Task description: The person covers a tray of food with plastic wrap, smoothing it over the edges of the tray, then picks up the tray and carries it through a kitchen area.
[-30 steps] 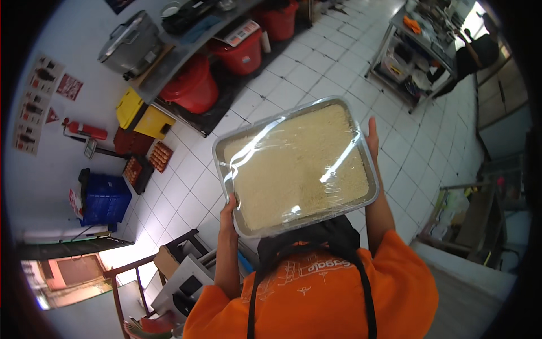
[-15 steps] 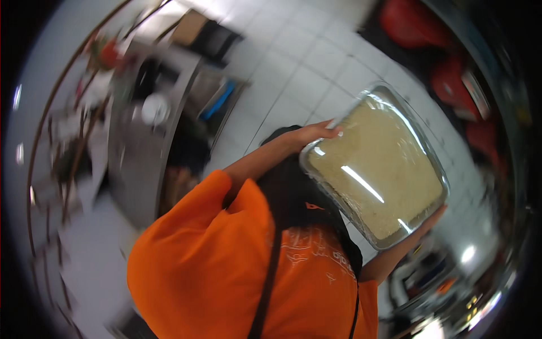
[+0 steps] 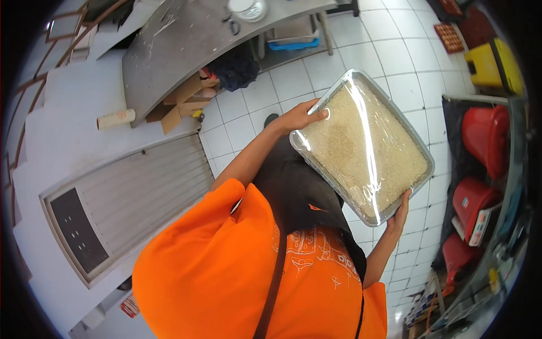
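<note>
You are carrying a metal tray (image 3: 419, 148) of pale grain under clear film (image 3: 361, 141), held out in front of your chest above the white tiled floor (image 3: 395, 51). Your left hand (image 3: 299, 117) grips the tray's near corner, thumb hooked over the rim and pressing on the film, fingers curled beneath. Your right hand (image 3: 400, 213) clasps the opposite end from below, palm against the edge; the fingertips hide under the tray, so only a closed hold on the rim can be told.

To carry it well, keep both ends level: the tray looks tilted toward your right, and loose grain will slide to the low side and load that hand. Lift the right end a little, or lower the left. Ease your left thumb off the film and onto the metal lip, since pressure there may tear or loosen the cover.

Mind your path. The steel table (image 3: 186, 39) with cardboard (image 3: 180, 101) under it stands to your left, and 3 red buckets (image 3: 488, 138) line your right. Walk the open tiles between them, elbows tucked.
</note>
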Tool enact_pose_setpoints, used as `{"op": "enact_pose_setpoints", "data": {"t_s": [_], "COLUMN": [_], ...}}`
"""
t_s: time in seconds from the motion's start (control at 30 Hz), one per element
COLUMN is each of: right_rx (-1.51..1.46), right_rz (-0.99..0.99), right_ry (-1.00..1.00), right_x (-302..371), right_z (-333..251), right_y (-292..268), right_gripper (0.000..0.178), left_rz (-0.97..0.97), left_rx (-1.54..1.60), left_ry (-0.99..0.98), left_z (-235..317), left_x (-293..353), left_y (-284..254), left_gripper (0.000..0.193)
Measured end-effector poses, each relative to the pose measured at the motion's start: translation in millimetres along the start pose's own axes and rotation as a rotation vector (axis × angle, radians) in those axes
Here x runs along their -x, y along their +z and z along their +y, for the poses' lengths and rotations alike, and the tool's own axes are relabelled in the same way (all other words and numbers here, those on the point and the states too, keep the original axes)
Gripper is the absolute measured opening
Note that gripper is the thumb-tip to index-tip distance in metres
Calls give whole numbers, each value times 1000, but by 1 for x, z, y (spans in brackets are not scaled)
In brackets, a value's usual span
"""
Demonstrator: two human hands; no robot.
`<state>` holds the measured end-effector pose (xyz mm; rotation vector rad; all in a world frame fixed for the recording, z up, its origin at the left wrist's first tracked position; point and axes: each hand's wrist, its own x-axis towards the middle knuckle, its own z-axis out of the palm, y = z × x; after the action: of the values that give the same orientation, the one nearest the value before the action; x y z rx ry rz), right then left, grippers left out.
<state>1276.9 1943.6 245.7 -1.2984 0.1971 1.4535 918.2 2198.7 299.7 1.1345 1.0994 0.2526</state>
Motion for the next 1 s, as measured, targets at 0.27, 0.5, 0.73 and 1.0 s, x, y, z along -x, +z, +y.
{"op": "enact_pose_setpoints", "data": {"t_s": [0.27, 0.5, 0.73, 1.0], "right_rx": [133, 219, 178, 24], "right_rz": [-115, -46, -96, 34], "right_ry": [143, 283, 304, 357], "right_x": [-47, -97, -148, -150], "right_z": [144, 323, 421, 516], "right_y": [178, 275, 313, 262], "right_gripper": [63, 64, 65, 63], "left_rz": [288, 648, 666, 662], "left_rx": [578, 100, -691, -1009], "left_ry": [-257, -862, -537, -167], "left_z": [-202, -476, -541, -530], "left_x": [50, 167, 155, 119], "left_y": [-222, -458, -599, -609], "left_gripper": [61, 41, 62, 76]}}
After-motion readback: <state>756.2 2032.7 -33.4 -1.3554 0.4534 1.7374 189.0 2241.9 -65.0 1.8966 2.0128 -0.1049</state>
